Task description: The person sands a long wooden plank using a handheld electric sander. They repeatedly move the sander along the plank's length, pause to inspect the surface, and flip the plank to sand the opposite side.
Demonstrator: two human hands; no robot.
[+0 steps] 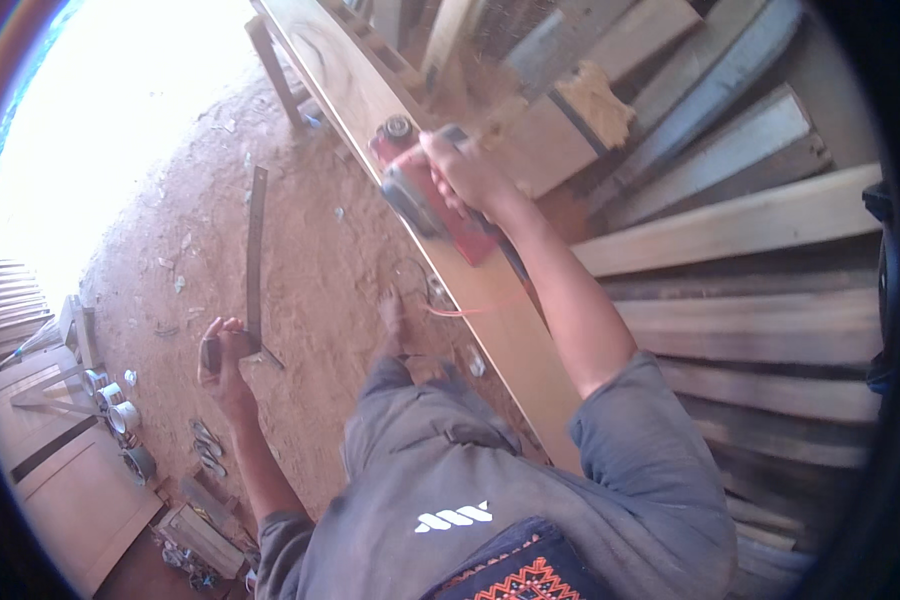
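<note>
My right hand (pixel 462 178) is wrapped round the top handle of a red and black electric hand planer (pixel 472 240). The planer sits on the face of a long pale wooden board (pixel 515 345), which runs from the far left of the bench down to my right side. Out to the left, over the dirt floor, my left hand (pixel 230 362) grips a carpenter's square (pixel 257 245) by its short arm. Its long dark blade points away from me. An orange-red cord (pixel 475 312) lies across the board near the planer.
Several planks and beams (pixel 750 325) lie stacked along the right. A wooden leg (pixel 278 80) stands under the board's far end. Wooden panels (pixel 90 500), white rolls or cans (pixel 120 412) and sandals (pixel 207 445) lie at the left. My bare foot (pixel 394 322) is beside the board.
</note>
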